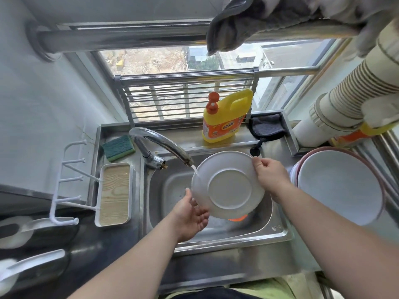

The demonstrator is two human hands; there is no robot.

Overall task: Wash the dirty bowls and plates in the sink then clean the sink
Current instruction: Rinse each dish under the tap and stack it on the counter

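- L hand [191, 214]: above sink [278, 234] basin, approx. 7 o'clock of plate [228, 186]. Palm up, fingers relaxed and spread, tips at plate's lower-left rim; nothing gripped.
- Plate: white, tilted, underside w/ foot ring facing camera, held over basin centre. Orange item [237, 217] partly visible under its lower edge; type cannot be determined.
- R hand [271, 176]: at 2 o'clock of plate, thumb and fingers pinching plate's upper-right rim.
- Water stream [195, 170]: leaves faucet [162, 145] spout, strikes plate rim at approx. 10 o'clock.
- Sink: stainless, set in steel surface [216, 268].
- Tray [114, 195]: white frame, wood-grain insert, at 9 o'clock of sink, just beside basin edge. White hook rack [71, 180] further to 9 o'clock.
- White basins [339, 186], stacked w/ pink-rimmed one, at 3 o'clock of sink, near R hand.
- Sponge [118, 146]: green/yellow, at 10 o'clock, beside faucet base.
- Detergent bottle [226, 117]: yellow, orange pump, upright on rear ledge at 12 o'clock.
- Dark cloth [266, 126]: on ledge, just beside bottle at 1 o'clock.
- Window [172, 59] w/ roll rack [185, 96] behind ledge; grey cloth [259, 18] hangs on rail [121, 38] at top.
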